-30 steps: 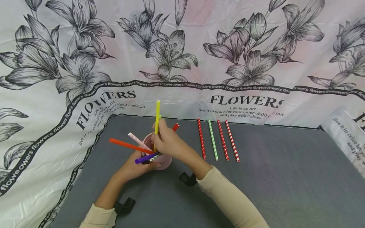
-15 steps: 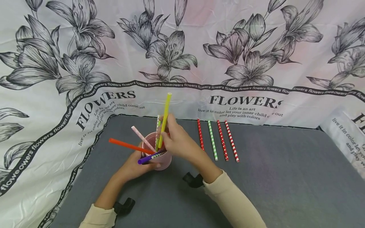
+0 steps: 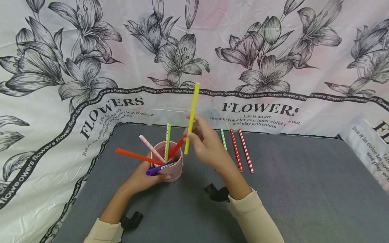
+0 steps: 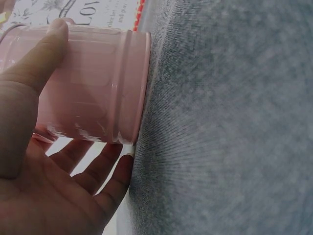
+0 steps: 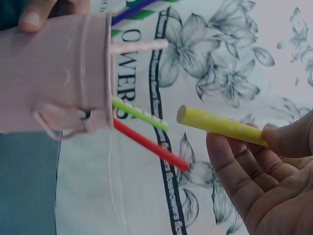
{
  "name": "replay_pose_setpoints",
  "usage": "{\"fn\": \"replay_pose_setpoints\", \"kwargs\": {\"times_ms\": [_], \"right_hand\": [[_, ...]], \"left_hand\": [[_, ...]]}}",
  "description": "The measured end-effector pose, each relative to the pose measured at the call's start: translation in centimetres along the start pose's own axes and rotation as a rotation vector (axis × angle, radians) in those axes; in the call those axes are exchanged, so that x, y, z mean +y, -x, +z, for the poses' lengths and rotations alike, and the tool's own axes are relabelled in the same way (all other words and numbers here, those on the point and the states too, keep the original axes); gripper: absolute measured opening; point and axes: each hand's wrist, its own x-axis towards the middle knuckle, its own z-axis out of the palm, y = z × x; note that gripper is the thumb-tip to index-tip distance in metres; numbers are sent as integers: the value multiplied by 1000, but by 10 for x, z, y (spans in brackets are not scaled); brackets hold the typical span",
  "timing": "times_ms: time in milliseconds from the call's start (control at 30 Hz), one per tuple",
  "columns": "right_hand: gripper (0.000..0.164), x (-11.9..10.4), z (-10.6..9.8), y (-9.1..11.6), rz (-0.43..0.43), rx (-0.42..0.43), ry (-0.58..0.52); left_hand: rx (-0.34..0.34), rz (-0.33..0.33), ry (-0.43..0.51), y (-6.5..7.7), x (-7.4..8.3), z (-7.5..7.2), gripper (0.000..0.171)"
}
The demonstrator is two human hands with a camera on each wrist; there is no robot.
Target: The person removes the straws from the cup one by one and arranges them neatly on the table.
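My left hand (image 3: 143, 179) grips a pink bucket (image 4: 88, 83) around its side, thumb on one face and fingers behind. The bucket stands on the grey table. Several straws lean out of it: an orange-red straw (image 3: 133, 154), a purple straw (image 3: 153, 169), a pale pink straw (image 3: 149, 144), a green straw (image 5: 142, 115) and a red straw (image 5: 151, 144). Just right of the rim, my right hand (image 3: 209, 145) pinches a yellow straw (image 3: 192, 118) between thumb and fingers. White dots show on that straw in the right wrist view, and its lower end is clear of the bucket.
On the grey table (image 3: 304, 189), to the right, lie a green-striped straw (image 3: 223, 139), a red dotted straw (image 3: 236, 150) and a red-striped straw (image 3: 246, 151), side by side. A white flower-printed cloth (image 3: 188, 101) hangs behind the table and along its left.
My right hand has lifted the yellow straw out of the bucket and moved it up and to the right. My left hand stays on the bucket.
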Motion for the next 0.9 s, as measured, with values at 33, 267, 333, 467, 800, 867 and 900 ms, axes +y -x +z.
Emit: {"fn": "replay_pose_setpoints", "kwargs": {"times_ms": [33,267,333,467,800,867,900], "right_hand": [[46,0,-2,1,1,11,0],[50,9,-21,10,29,61,42],[51,12,-27,11,45,75,56],[53,15,-39,14,79,84,81],[57,25,-76,25,187,128,173],[57,27,-82,27,206,143,192],[57,28,-85,27,217,149,202]], "left_hand": [[0,3,0,0,0,0,80],[-7,26,14,1,-1,-1,81],[-11,30,16,1,-2,-1,81],[-14,32,22,1,-2,-2,81],[-17,16,27,1,0,-1,81],[-14,11,27,1,0,-1,82],[-12,9,26,2,0,-1,82]]}}
